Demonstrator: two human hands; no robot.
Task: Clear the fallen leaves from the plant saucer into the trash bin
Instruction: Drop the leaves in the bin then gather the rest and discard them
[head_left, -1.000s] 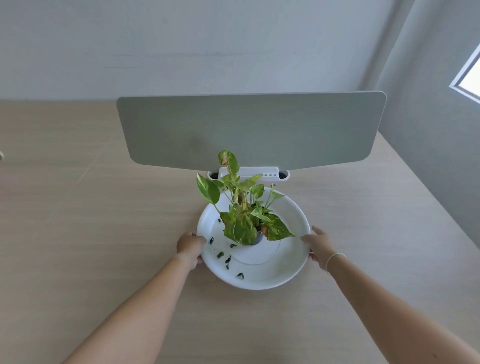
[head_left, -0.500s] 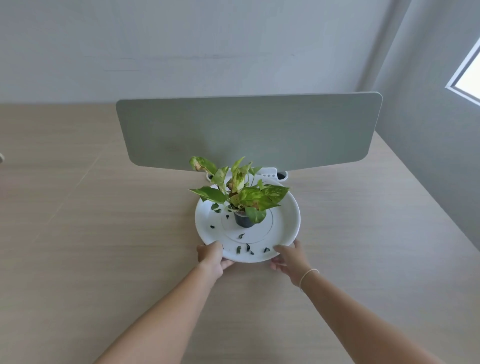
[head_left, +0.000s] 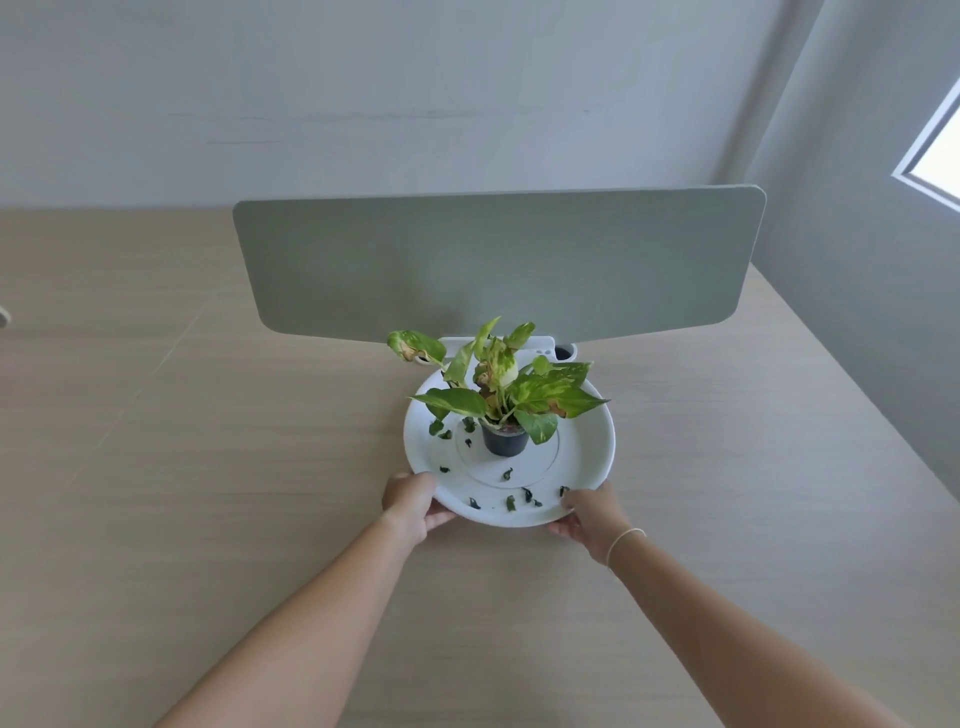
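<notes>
**White saucer held at its near rim, dark leaves scattered inside**

White and glossy, the plant saucer (head_left: 587, 457) was seen resting on the pale wooden tabletop (head_left: 208, 467), just in front of a grey-green divider panel (head_left: 498, 260). A small black pot (head_left: 505, 440) with a variegated plant (head_left: 498, 384) stood at the saucer's centre. The fallen leaves (head_left: 519, 500) were scattered as small, dark, curled scraps, mostly along the near rim and to the left of the pot. The saucer's near edge was gripped by the left hand (head_left: 410, 501) and the right hand (head_left: 592, 514), the fingers of each curled under the rim with the thumb laid on top. No trash bin was visible.

The saucer was judged to be stiff, light and probably smooth. The pot was judged loose and top-heavy, so tilting could topple or slide it. The leaves were judged dry, brittle and nearly weightless, easily crushed or blown off. A pinch at each scrap, or a level carry by opposite rims, was thought safest.
</notes>
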